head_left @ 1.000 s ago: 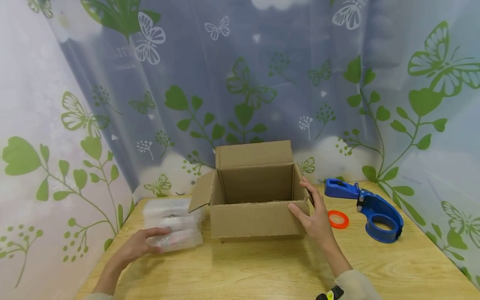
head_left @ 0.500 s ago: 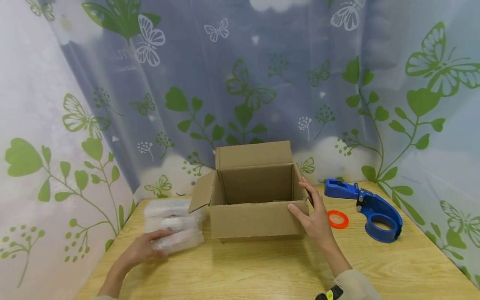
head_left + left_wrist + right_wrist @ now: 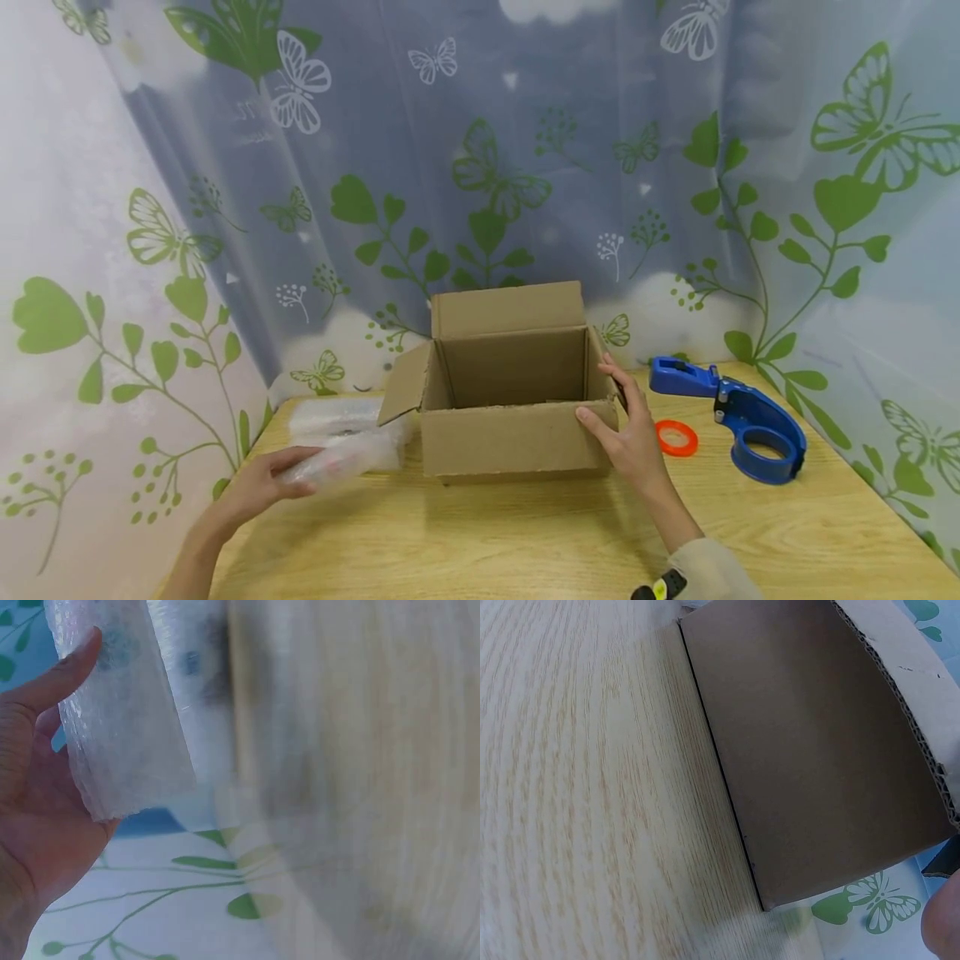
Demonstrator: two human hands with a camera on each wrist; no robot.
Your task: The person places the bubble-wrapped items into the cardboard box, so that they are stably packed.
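Left hand (image 3: pixel 258 487) has lifted one bubble-wrapped packet (image 3: pixel 341 459) off the table (image 3: pixel 525 542), fingers curled round it. Right hand (image 3: pixel 630 433) grips the cardboard box (image 3: pixel 510 392) corner, fingers apparently spread.

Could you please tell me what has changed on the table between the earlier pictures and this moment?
The left hand has closed around the nearest bubble-wrapped packet and lifted it off the table, tilted up toward the cardboard box. The other wrapped packets stayed put. The right hand still holds the box's right front corner; the blue tape dispenser and orange ring are unmoved.
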